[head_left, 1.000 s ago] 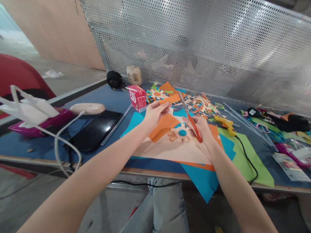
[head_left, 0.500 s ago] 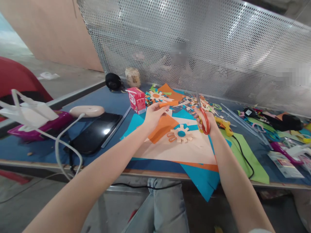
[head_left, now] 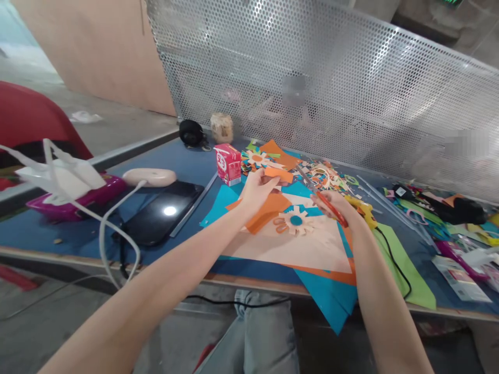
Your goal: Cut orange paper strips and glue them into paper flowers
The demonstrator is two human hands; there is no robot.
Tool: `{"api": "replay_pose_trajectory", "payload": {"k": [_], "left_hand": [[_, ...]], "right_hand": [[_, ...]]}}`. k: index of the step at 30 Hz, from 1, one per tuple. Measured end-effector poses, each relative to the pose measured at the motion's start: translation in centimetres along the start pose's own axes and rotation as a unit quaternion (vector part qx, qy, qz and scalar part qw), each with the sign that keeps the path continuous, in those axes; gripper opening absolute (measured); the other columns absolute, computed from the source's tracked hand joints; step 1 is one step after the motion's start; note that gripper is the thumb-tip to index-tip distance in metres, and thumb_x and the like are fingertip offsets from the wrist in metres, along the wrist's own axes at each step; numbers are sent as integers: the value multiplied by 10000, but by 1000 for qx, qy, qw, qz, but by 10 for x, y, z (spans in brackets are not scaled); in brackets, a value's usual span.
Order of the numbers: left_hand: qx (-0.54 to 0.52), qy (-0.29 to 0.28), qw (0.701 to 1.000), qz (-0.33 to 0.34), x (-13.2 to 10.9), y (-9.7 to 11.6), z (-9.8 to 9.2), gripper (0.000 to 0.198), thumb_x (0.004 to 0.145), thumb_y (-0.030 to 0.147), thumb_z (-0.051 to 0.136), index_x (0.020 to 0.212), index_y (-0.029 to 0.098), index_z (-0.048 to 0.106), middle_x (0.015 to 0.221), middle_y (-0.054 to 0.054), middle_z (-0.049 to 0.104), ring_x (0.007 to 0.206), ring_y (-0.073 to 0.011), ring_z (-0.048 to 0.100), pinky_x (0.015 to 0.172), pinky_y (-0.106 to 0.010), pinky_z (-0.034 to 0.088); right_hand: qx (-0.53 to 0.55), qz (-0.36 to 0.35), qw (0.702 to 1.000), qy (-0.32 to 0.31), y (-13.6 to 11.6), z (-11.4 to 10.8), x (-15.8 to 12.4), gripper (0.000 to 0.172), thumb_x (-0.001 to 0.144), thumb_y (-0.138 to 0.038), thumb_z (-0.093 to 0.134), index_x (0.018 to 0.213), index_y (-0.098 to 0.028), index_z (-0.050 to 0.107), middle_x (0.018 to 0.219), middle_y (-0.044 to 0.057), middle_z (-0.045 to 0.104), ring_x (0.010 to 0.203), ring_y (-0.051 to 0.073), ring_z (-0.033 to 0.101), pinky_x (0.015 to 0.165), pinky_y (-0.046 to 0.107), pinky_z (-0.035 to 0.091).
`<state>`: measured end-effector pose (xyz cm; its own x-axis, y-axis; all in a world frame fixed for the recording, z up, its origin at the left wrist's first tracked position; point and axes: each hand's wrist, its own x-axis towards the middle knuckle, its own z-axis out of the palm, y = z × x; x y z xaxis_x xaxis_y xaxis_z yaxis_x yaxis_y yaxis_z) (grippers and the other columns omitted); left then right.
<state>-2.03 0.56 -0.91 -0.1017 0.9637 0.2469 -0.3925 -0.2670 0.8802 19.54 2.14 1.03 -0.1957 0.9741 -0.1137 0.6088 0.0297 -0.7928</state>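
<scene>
1. Left hand point(head_left: 260, 188): gripping an orange paper strip point(head_left: 279, 174), held above the layered sheets on the blue tabletop point(head_left: 156, 154).
2. Right hand point(head_left: 330, 201): gripping red-handled scissors point(head_left: 323, 197), tips just beside the strip's right end; blade gap cannot be determined.
3. Risk, judged: a crooked cut—the thin strip could flex, being supported at one end only.
4. Risk, judged: nicked left fingertips, should the blades reach too far along the strip.
5. Risk, judged: the yellow glue gun point(head_left: 362, 210) could be knocked—it lies close beside the right wrist.
</scene>
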Motion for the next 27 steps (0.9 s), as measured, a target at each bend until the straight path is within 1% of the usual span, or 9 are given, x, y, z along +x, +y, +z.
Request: {"api": "replay_pose_trajectory", "payload": {"k": [1,3,5,9,12,14,19,27], "left_hand": [[-8,8,1000,5,1,1,-1,200,632,230,657,771,159,532,732,-20,666,689,-152,649,526,-215,479],[-24,28,999,10,2,4,-2,202,604,228,679,740,159,546,700,1,651,644,-117,627,503,-189,457],[-37,40,998,13,3,6,-3,211,581,227,698,736,160,570,701,12,644,616,-92,603,503,-179,449],[-48,33,998,23,3,8,-2,217,563,248,721,726,162,606,701,7,649,612,-91,599,509,-187,449],[-50,31,998,37,3,8,-2,206,565,257,729,703,157,613,677,-2,651,611,-101,604,506,-193,444],[-48,33,997,44,2,7,-2,202,570,258,728,704,156,615,681,-9,656,622,-107,608,509,-198,443],[-27,38,998,44,2,8,-1,192,591,265,715,717,157,619,704,-20,669,642,-118,623,509,-203,436],[-24,33,998,48,0,11,1,183,586,244,723,689,150,603,654,-9,650,607,-112,615,493,-203,426]], "right_hand": [[-17,-12,1000,-17,0,2,-1,417,629,-576,624,624,-176,506,478,-51,433,366,47,348,335,187,228],[-26,-9,998,-48,-1,7,-3,412,632,-576,616,660,-177,515,515,-45,471,387,49,363,344,185,239],[-25,-14,998,-57,-4,11,-8,416,641,-579,604,686,-175,515,545,-37,499,393,50,373,350,189,255],[-13,-49,997,-54,-10,18,-18,418,674,-584,570,703,-171,510,593,-21,525,424,56,403,385,199,299],[-21,-80,995,-50,-11,21,-22,413,677,-581,569,708,-173,515,602,-25,521,454,64,408,410,201,308],[-26,-87,995,-48,-11,23,-24,412,679,-583,564,716,-175,516,605,-28,518,465,68,403,420,206,306],[-38,-80,995,-53,-16,28,-26,390,694,-570,541,705,-184,488,605,-33,512,457,66,377,426,210,283],[-15,-39,998,-40,-20,31,-26,413,651,-591,556,689,-188,473,511,-72,390,416,57,312,401,208,234]]}}
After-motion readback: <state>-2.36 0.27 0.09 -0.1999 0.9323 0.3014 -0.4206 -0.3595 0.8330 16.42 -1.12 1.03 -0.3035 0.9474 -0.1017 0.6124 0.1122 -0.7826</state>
